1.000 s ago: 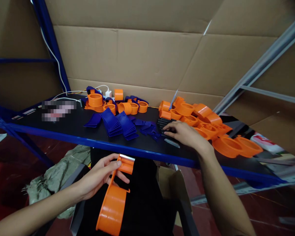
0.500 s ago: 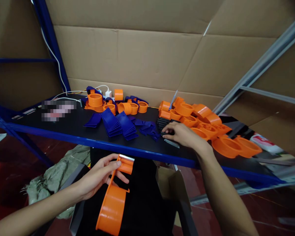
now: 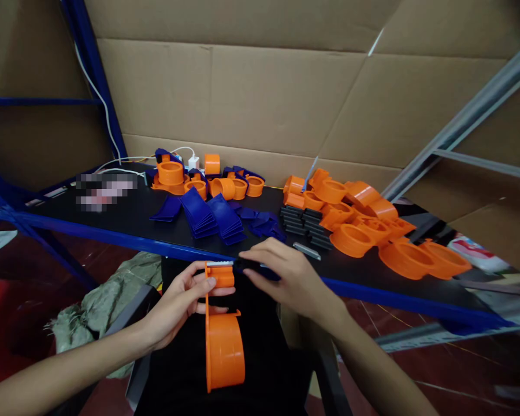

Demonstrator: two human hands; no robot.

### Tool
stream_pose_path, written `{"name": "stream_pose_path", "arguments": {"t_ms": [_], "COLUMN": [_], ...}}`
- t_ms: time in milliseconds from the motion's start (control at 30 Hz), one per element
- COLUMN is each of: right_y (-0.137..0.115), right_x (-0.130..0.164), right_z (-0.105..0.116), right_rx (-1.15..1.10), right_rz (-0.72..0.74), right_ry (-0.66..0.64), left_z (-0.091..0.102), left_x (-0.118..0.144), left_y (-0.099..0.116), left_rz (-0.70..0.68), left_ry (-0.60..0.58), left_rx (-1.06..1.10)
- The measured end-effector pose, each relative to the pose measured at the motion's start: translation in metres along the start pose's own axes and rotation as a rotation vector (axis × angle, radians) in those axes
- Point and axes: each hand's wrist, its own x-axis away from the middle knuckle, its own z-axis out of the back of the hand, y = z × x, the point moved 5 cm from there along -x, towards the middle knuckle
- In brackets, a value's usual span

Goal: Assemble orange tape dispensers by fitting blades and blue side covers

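Below the desk's front edge, at the lower centre of the frame, the orange tape dispenser [image 3: 222, 329] hung upright, its round drum low and its toothed blade end up near the blue rim. The left hand [image 3: 179, 303] had its grip clamped on the dispenser's upper neck, thumb over the front and fingers wrapped behind. The right hand [image 3: 288, 277] sat just beside the blade end, its fingertips pinched together on a small dark piece [image 3: 248, 264] whose shape could not be made out, brought up touching or almost touching the dispenser's top.

Judging by this, the step in hand was fitting that dark piece to the dispenser's head. The next move would call for lining the piece up square with its seat and pressing it home while the left hand steadied the body against the push.

Farther up, on the black desk [image 3: 125, 216] with its blue edge, a stack of black parts [image 3: 305, 222] lay right of centre, with a small grey strip [image 3: 307, 251] just in front. Orange drums [image 3: 372, 228] were heaped to the right, blue plates [image 3: 210, 216] were fanned at centre, and more orange and blue parts [image 3: 199, 179] stood near the cardboard wall [image 3: 264, 98]. A white cable [image 3: 108, 138] ran down the upper left.
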Motion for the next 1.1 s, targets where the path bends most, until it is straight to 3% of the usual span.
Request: {"name": "stream_pose_path", "arguments": {"t_ms": [133, 333, 633, 800, 900, 967, 1100], "right_y": [-0.016, -0.006, -0.022, -0.03, -0.016, 0.006, 0.063], "right_x": [-0.005, 0.0, -0.002, 0.0, -0.005, -0.012, -0.019], "right_z": [-0.031, -0.035, -0.052, -0.05, -0.035, -0.019, 0.011], "right_rx": [0.05, -0.045, -0.138, -0.198, -0.188, -0.043, 0.306], "right_rz": [0.018, -0.21, -0.304, -0.249, -0.224, -0.272, -0.406], "right_ry": [0.0, 0.247, 0.254, 0.224, 0.233, 0.227, 0.027], "left_z": [0.001, 0.002, 0.008, 0.006, 0.004, 0.006, 0.015], "left_x": [-0.001, 0.0, 0.0, -0.001, 0.0, -0.001, -0.003], "left_y": [0.002, 0.002, 0.0, 0.002, 0.003, 0.002, -0.004], "left_rz": [-0.022, -0.035, -0.041, -0.057, -0.019, 0.029, 0.113], "left_ry": [-0.006, -0.013, 0.025, 0.037, 0.013, 0.0, 0.058], "left_rx": [0.02, 0.028, 0.013, 0.004, 0.054, 0.111, 0.15]}}
